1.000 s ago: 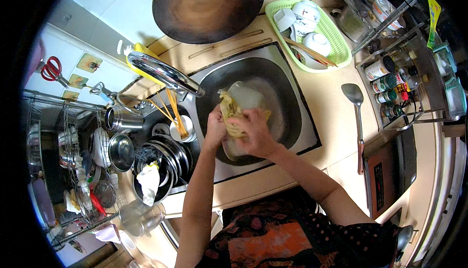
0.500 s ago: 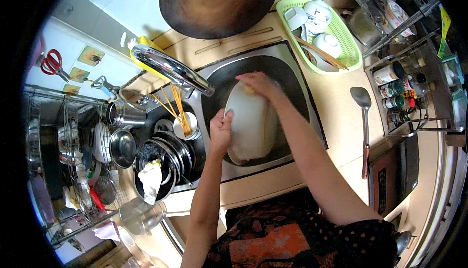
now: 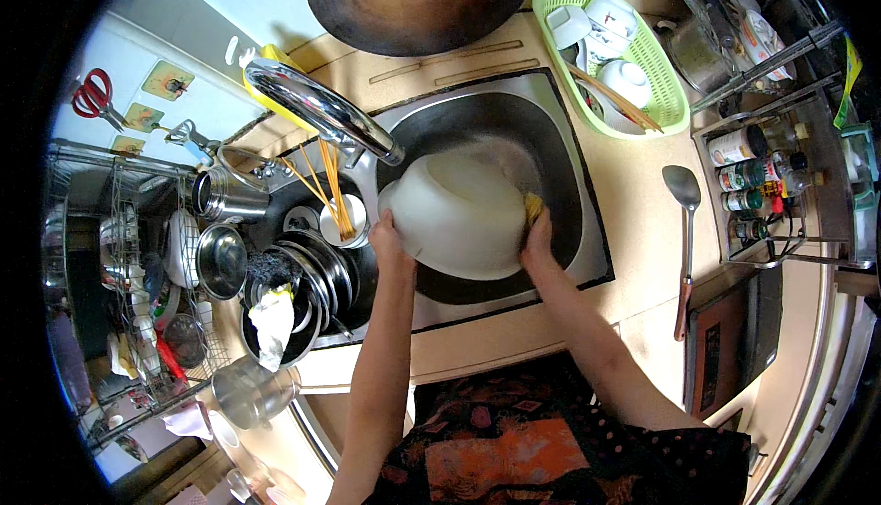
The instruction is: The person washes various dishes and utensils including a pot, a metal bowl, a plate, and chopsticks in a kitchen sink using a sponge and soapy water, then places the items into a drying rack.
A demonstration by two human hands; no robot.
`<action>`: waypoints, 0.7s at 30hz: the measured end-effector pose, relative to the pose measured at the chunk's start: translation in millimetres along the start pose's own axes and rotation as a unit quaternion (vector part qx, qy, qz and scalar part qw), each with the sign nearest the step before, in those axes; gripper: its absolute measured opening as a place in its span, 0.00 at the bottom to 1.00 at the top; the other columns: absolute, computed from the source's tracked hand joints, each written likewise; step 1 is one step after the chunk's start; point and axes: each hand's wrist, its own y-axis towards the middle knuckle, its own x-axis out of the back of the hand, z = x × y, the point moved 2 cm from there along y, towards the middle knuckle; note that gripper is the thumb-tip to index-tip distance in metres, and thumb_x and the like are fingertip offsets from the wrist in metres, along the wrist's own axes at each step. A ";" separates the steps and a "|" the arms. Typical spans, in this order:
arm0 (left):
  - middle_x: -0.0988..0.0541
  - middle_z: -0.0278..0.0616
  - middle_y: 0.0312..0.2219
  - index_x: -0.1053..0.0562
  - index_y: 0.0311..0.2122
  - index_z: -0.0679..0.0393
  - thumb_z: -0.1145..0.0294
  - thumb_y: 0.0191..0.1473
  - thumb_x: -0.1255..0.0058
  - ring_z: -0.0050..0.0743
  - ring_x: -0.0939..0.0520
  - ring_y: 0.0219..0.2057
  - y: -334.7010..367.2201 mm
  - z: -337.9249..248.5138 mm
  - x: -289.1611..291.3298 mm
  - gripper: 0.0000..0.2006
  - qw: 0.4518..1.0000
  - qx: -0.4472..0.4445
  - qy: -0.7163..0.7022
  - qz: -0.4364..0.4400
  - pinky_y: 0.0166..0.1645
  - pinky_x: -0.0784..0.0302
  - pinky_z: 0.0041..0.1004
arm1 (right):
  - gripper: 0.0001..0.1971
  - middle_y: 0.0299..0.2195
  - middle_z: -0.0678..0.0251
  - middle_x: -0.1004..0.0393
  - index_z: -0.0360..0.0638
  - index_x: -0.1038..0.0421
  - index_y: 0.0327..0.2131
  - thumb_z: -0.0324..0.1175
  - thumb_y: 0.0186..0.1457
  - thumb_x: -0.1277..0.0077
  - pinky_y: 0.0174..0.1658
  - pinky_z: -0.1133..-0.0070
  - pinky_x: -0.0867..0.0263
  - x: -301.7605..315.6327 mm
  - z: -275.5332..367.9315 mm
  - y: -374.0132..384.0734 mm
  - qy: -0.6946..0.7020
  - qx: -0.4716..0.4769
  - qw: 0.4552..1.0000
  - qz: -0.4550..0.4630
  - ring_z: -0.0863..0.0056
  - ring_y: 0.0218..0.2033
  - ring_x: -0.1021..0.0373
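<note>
One large whitish round-sided bowl (image 3: 459,216): located within the outline of the dark, rounded sink basin (image 3: 514,119); whether it touches the bottom cannot be told.
Left hand (image 3: 390,248): fingers bent in a narrow grip on the bowl's left edge, thumb side showing, the rest hidden.
Right hand (image 3: 537,239): fingers drawn close at the bowl's right side, on a crumpled yellow cloth (image 3: 533,207) against the wall; exact finger spread partly hidden.
Bowl handling: judged light for its size, fairly stiff, probably plastic, and likely slippery if wet.
Recommended hold: opposite edges, thumb and fingers either side of the wall; the smooth outer curve offers poor purchase.
Cloth handling: judged soft and limp, best bunched under the fingers.
Curved chrome faucet (image 3: 321,110): beyond the bowl, to the left.
Side sink: dark stacked metal pans (image 3: 317,275), near the left forearm.
Pale tabletop (image 3: 633,257): carries a light-green plastic basket (image 3: 679,110) of white bowls and a grey-bladed, wooden-handled spatula (image 3: 682,188).
</note>
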 end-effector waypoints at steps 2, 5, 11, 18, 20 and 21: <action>0.26 0.48 0.33 0.33 0.38 0.69 0.72 0.54 0.64 0.40 0.24 0.32 -3.8 6.7 -4.1 0.11 1.000 0.000 -0.027 -0.002 0.38 0.27 0.35 | 0.27 0.53 0.56 0.50 0.42 0.51 0.54 0.49 0.56 0.72 0.56 0.68 0.57 -6.2 -6.6 -26.6 -0.063 0.043 0.997 -0.023 0.62 0.54 0.52; 0.28 0.49 0.34 0.35 0.39 0.70 0.71 0.54 0.65 0.40 0.25 0.35 -10.3 19.0 -15.0 0.12 0.999 -0.023 -0.034 0.002 0.40 0.28 0.37 | 0.28 0.55 0.51 0.56 0.42 0.55 0.56 0.45 0.55 0.69 0.57 0.65 0.62 -27.9 -11.0 -71.8 -0.289 0.203 0.936 -0.013 0.57 0.57 0.57; 0.28 0.47 0.30 0.36 0.37 0.67 0.69 0.56 0.66 0.37 0.26 0.31 -18.4 27.6 -22.8 0.10 0.959 -0.150 0.238 0.014 0.37 0.31 0.33 | 0.28 0.56 0.49 0.56 0.40 0.52 0.56 0.36 0.51 0.62 0.57 0.59 0.65 -80.6 -15.5 -129.0 -0.542 0.466 0.697 0.061 0.52 0.58 0.60; 0.28 0.45 0.30 0.36 0.35 0.64 0.69 0.56 0.65 0.33 0.27 0.33 -22.7 4.1 -10.6 0.09 0.977 -0.105 0.107 0.152 0.35 0.31 0.28 | 0.21 0.48 0.57 0.38 0.45 0.35 0.46 0.35 0.44 0.54 0.56 0.65 0.56 -131.3 14.6 -80.2 -0.572 0.510 0.576 0.286 0.60 0.54 0.47; 0.30 0.42 0.26 0.36 0.32 0.64 0.67 0.57 0.66 0.28 0.31 0.29 -22.3 4.3 -5.1 0.10 0.971 -0.121 0.164 0.122 0.33 0.34 0.29 | 0.20 0.44 0.59 0.34 0.46 0.32 0.43 0.38 0.43 0.52 0.54 0.67 0.52 -145.0 19.7 -48.3 -0.541 0.441 0.642 0.318 0.61 0.50 0.42; 0.32 0.41 0.24 0.37 0.31 0.65 0.67 0.57 0.65 0.28 0.33 0.27 -21.9 5.4 -1.5 0.11 0.953 -0.150 0.241 0.103 0.32 0.35 0.29 | 0.20 0.42 0.59 0.32 0.47 0.32 0.42 0.40 0.43 0.52 0.53 0.67 0.50 -152.0 21.3 -26.8 -0.506 0.387 0.704 0.314 0.60 0.48 0.39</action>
